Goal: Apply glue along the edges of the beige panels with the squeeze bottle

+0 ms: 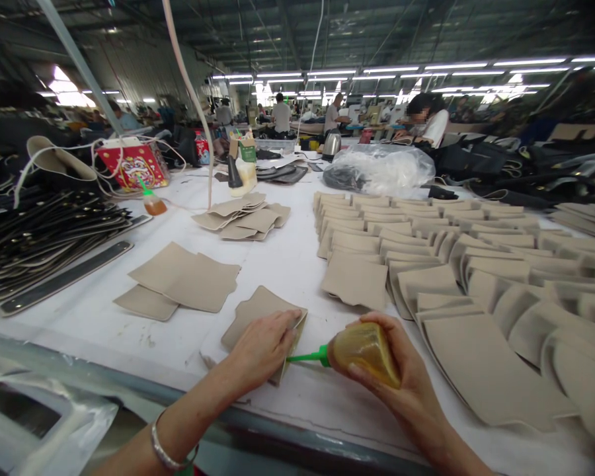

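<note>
Head view. White surface (287,258) runs away from the viewer, metal rail along the near edge. Big factory hall w/ long strip lights overhead; other people sit and stand at benches far back, approx. 12 o'clock. At 9–10 o'clock: heap of black straps (39,238), some w/ studs. Beyond it a red patterned box (133,164) and a 2nd small glue bottle (152,200) w/ green tip. At 11 o'clock, mid-surface: two flat tan pieces (183,277), one overlapping the other; further back a loose pile of tan pieces (242,218). At 1–3 o'clock: rows of overlapped tan pieces (471,271) covering most of the right side; clear plastic bag (381,168) behind them.

Left hand (262,347), at approx. 6 o'clock near the rail, palm down, fingers spread flat, pressing on a tan piece (258,311); bracelet on the wrist. Fingertips sit at that piece's right edge, which looks lifted a little, showing a layer beneath.

Right hand (401,377), approx. 5 o'clock, wrapped around a glue bottle (364,350), thumb on top, fingers under; bottle lies nearly level, pointing left.

Bottle: soft, translucent, amber fill, green nozzle (307,358). Nozzle tip meets the right edge of the pressed piece, just beside the left fingertips. Pressed piece: beige, matte, felt-like, rounded corners, lying just beside the surface's front edge, apart from the stacks at 1–3 o'clock.
</note>
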Action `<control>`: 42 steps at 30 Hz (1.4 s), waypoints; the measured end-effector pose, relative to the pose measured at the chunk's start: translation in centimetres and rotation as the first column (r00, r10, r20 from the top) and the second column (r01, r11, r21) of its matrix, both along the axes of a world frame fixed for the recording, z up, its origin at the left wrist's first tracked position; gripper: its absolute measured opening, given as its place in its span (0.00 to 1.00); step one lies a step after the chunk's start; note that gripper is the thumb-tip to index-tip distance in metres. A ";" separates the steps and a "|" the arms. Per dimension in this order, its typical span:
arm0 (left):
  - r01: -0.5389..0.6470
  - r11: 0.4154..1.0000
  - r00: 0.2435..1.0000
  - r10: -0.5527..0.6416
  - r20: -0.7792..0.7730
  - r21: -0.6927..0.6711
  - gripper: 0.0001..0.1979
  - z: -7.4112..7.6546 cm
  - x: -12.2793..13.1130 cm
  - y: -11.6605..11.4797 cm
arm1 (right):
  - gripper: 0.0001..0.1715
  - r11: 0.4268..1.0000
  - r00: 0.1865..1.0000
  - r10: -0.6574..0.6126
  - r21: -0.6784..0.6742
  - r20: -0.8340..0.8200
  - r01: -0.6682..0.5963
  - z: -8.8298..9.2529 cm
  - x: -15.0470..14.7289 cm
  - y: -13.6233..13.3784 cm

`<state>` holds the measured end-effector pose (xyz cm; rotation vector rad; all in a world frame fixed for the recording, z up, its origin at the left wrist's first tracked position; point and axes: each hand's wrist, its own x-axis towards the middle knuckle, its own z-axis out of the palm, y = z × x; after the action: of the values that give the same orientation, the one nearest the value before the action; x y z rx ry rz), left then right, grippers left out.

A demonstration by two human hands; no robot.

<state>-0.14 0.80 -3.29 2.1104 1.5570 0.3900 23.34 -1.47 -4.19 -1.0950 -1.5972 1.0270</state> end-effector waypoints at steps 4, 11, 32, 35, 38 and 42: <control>-0.003 1.000 1.000 0.003 0.013 0.000 0.22 0.0 0.0 0.0 | 0.31 0.994 0.996 0.064 -0.082 -0.068 -0.070 0.1 0.0 -0.6; -0.003 1.000 1.000 0.003 0.031 -0.001 0.22 -0.4 -0.1 0.0 | 0.31 0.988 0.988 0.126 -0.073 -0.087 -0.133 -0.3 0.3 -0.3; -0.006 0.998 0.998 0.010 0.059 -0.059 0.20 0.2 0.3 0.1 | 0.29 0.978 0.994 -0.096 0.190 0.060 0.083 0.2 0.8 4.3; -0.008 0.998 0.997 0.013 0.071 -0.060 0.20 0.2 0.2 0.2 | 0.29 0.975 0.991 -0.118 0.197 0.056 0.105 0.2 0.9 4.2; -0.007 0.998 0.997 0.012 0.079 -0.060 0.20 -0.1 0.2 0.1 | 0.31 0.997 0.999 -0.038 0.061 -0.008 0.039 0.1 0.8 3.4; -0.024 0.997 0.992 0.032 0.122 -0.068 0.20 0.0 0.2 0.1 | 0.31 0.980 0.939 -0.014 -0.190 -0.343 -0.054 0.0 0.6 3.3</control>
<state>0.03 0.92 -3.33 1.9775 1.5100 0.4625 23.97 1.81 -4.24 -0.9647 -1.2477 1.3329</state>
